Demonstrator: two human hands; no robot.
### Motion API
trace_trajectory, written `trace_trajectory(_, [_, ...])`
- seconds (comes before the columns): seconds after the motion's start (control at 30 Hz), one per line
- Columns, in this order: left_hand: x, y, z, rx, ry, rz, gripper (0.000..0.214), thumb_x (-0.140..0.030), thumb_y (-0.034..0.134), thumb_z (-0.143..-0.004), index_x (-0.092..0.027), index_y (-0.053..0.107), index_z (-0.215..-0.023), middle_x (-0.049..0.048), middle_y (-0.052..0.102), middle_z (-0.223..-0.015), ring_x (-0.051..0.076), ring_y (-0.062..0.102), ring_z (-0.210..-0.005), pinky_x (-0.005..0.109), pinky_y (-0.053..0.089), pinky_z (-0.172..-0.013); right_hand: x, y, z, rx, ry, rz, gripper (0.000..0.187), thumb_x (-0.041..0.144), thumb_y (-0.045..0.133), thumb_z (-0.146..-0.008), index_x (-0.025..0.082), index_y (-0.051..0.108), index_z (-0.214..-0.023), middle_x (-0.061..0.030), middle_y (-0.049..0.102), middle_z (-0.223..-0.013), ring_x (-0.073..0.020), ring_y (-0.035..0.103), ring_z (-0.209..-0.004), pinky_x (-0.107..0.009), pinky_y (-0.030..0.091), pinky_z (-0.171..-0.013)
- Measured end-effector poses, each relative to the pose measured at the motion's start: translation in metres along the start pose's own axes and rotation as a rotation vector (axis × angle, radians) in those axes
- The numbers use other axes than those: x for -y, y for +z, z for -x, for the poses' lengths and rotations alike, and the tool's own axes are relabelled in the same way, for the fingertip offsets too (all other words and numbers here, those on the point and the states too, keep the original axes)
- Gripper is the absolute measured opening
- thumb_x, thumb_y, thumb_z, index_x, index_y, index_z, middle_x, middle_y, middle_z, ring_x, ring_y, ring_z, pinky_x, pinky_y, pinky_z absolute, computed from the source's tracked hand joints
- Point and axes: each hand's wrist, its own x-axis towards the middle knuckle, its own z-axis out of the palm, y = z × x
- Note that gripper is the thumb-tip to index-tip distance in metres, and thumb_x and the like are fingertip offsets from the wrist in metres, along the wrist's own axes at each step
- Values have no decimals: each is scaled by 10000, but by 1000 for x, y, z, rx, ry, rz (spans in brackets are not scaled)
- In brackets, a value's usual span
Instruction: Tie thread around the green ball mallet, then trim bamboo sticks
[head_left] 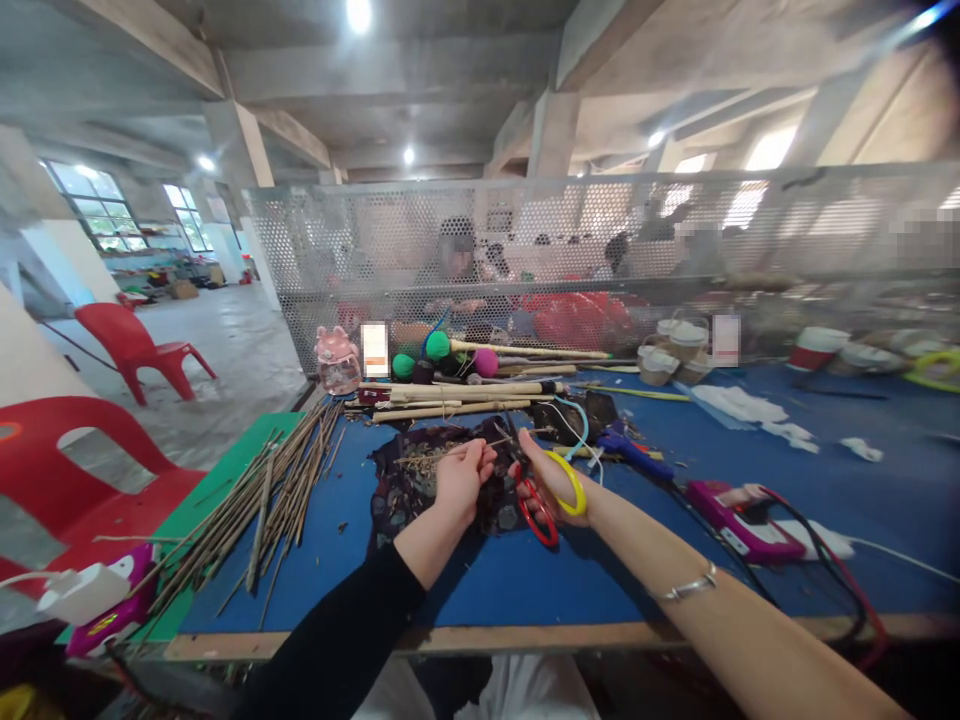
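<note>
Partway along, judging by the bits (429,480) on the cloth (388,505) and the sticks (279,500) lying leftward on the counter (322,585), the left hand (459,482) pinches what looks like a twig (409,461) above the cloth, beside scissors (576,485) gripped in the right hand (549,480).

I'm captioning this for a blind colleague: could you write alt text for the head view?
A person's left hand pinches a thin brown twig while the right hand holds scissors with red and yellow handle loops above a dark patterned sheet. Long brown sticks lie to the left on a blue-and-green tabletop, before a perforated metal screen.
</note>
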Motion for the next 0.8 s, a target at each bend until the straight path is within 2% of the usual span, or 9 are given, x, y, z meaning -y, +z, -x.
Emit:
trace_trajectory(0.13, [5, 9, -16, -52, 12, -21, 81, -157, 643, -722, -83, 624, -695, 41, 614, -609, 54, 574, -519, 148, 443, -515, 4, -6, -13, -44, 44, 20, 664, 822, 213, -677, 192, 419, -722, 72, 337, -403, -46, 265, -298, -132, 204, -267])
trace_trajectory(0.27, [6, 13, -26, -74, 25, -67, 105, -171, 660, -701, -80, 616, -672, 42, 607, -584, 56, 549, -489, 163, 429, -513, 2, -10, -20, -86, 20, 63, 630, 782, 233, -722, 183, 425, -719, 80, 323, -396, -35, 240, -284, -120, 177, -260])
trace_trajectory(0.4, [7, 18, -26, -45, 31, -114, 135, -191, 640, -718, -86, 599, -643, 39, 601, -575, 68, 550, -501, 185, 436, -542, -2, -10, -23, -171, -24, 120, 593, 735, 237, -770, 177, 428, -701, 79, 320, -370, -34, 239, -270, -118, 164, -258])
trace_trajectory(0.5, [-4, 14, -26, -9, 51, -148, 200, -257, 585, -771, -101, 591, -647, 47, 615, -628, 77, 568, -550, 199, 446, -575, -3, -10, -20, -179, -27, 125, 575, 720, 243, -780, 181, 426, -702, 84, 308, -359, -38, 235, -271, -122, 170, -260])
trace_trajectory(0.57, [-18, 3, -27, 19, 72, -169, 288, -323, 535, -805, -110, 574, -615, 53, 623, -654, 83, 575, -569, 202, 446, -575, -3, -11, -14, -160, -62, 125, 562, 726, 278, -767, 187, 433, -726, 91, 306, -374, -41, 235, -284, -128, 185, -267])
trace_trajectory(0.67, [-43, -25, -26, 158, 39, -245, 317, -392, 584, -759, -116, 559, -605, 40, 603, -586, 111, 582, -525, 221, 442, -525, 1, -9, -5, -100, -210, 135, 534, 723, 317, -755, 205, 443, -793, 101, 308, -424, -43, 228, -311, -141, 198, -285])
trace_trajectory(0.73, [-55, -46, -23, 387, -37, -386, 296, -408, 645, -705, -128, 585, -777, 1, 580, -559, 114, 588, -502, 209, 433, -491, 7, -3, -5, -102, -371, 180, 492, 695, 355, -760, 214, 444, -811, 103, 307, -451, -45, 224, -328, -153, 194, -301])
trace_trajectory(0.8, [-60, -63, -20, 533, -84, -451, 427, -408, 678, -673, -152, 548, -990, -15, 585, -578, 114, 597, -495, 200, 434, -472, 15, 8, -13, -169, -557, 257, 441, 649, 432, -751, 209, 450, -778, 94, 340, -477, -48, 258, -358, -168, 211, -326])
